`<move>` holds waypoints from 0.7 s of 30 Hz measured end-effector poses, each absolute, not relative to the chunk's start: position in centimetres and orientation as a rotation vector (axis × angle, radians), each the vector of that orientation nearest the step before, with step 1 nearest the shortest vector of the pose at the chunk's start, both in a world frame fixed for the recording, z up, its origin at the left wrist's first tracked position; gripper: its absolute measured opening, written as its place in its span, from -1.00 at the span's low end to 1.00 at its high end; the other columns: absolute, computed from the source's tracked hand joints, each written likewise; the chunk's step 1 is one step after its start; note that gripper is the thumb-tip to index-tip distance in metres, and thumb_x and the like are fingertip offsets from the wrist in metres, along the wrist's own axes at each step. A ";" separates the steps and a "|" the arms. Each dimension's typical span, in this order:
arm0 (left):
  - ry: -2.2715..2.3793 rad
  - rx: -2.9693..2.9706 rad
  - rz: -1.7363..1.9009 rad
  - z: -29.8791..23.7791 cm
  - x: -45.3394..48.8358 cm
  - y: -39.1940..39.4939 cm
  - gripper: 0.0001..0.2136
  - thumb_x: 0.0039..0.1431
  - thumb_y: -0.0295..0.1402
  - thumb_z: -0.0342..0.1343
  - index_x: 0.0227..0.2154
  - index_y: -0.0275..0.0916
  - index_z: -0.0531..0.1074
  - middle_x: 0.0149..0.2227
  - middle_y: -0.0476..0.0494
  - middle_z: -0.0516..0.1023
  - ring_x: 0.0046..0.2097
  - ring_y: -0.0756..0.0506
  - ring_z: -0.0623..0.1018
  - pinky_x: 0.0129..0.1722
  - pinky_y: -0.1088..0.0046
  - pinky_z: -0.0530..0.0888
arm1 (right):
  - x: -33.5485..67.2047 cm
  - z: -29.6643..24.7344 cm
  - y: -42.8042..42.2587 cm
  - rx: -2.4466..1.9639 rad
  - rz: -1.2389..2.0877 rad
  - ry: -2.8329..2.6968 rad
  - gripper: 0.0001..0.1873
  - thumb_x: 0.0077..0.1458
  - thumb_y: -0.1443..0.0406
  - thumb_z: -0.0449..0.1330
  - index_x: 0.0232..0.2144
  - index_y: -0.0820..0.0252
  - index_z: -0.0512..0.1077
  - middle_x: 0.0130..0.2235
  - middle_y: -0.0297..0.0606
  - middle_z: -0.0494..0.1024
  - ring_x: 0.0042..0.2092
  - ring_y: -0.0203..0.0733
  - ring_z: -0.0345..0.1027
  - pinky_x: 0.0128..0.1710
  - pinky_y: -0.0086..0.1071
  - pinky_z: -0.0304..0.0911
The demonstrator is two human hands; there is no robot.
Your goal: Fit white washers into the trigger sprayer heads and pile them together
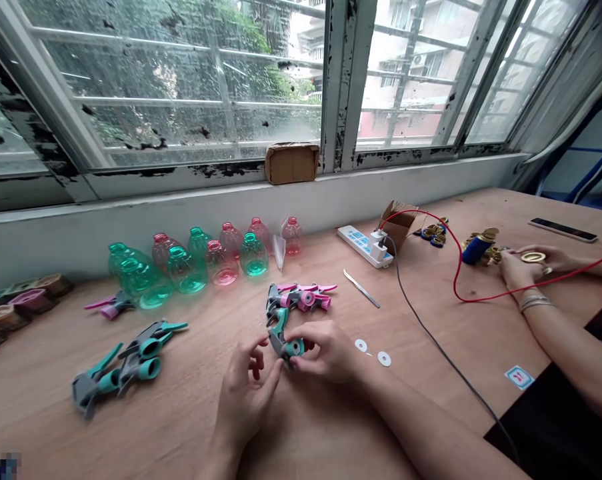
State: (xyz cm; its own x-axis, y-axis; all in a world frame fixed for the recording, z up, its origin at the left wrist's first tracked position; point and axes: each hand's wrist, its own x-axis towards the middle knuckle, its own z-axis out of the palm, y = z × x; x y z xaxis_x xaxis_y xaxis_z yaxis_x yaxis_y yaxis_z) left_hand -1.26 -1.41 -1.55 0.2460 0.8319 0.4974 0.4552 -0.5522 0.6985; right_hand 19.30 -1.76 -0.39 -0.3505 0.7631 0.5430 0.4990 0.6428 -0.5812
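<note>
Right now you hold a teal-and-grey plastic spray trigger head [287,343] between both hands, low over the middle of the wooden table [205,427]. Your left hand [245,387] has its fingers curled narrow, with the thumb tip pressed to the grey body. Your right hand [325,350] is closed round the teal nozzle end. The work looks partway through: teal trigger heads [131,363] lie at nine o'clock and pink trigger heads [305,297] at twelve. The clear teal and pink plastic bottles [195,267] at eleven stand headless, and two flat white washers [384,359] lie loose at three.
</note>
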 end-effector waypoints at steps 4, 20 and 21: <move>1.250 1.991 1.359 -1.1 -1.2 -1.3 -0.72 0.17 -0.27 0.13 -0.08 -0.15 0.30 -0.24 -0.04 0.37 -0.45 0.05 0.39 -0.48 0.52 0.44 | 20.5 -0.1 -1.3 -1.101 0.307 -1.973 -0.64 -0.06 0.38 0.23 -0.14 0.12 0.44 -0.23 -0.29 0.58 -0.28 -0.21 0.44 -0.24 -0.41 0.29; 1.252 1.982 1.295 -0.9 -1.0 -1.1 -0.77 0.19 -0.24 0.09 -0.12 -0.16 0.32 -0.27 -0.03 0.36 -0.43 0.03 0.39 -0.48 0.51 0.43 | 23.3 -0.6 0.4 -1.157 0.266 -1.818 -0.84 0.02 0.39 0.22 -0.32 0.09 0.57 -0.18 -0.26 0.57 -0.29 -0.27 0.43 -0.39 -0.47 0.32; 1.256 1.981 1.287 -0.9 -0.9 -1.2 -0.77 0.19 -0.23 0.09 -0.13 -0.16 0.32 -0.28 -0.03 0.36 -0.44 0.03 0.38 -0.48 0.51 0.43 | 23.3 -0.7 0.4 -1.147 0.291 -1.802 -0.84 0.03 0.39 0.21 -0.32 0.10 0.57 -0.17 -0.24 0.56 -0.30 -0.28 0.43 -0.38 -0.46 0.33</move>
State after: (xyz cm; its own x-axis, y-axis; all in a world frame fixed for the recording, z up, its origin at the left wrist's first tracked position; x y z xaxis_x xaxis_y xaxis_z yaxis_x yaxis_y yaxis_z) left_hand -0.95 -1.17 -0.91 0.1448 0.8740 0.4639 0.4419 -0.4766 0.7600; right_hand 23.33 0.43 -0.71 -0.1126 0.8030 0.5853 0.5781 0.5320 -0.6187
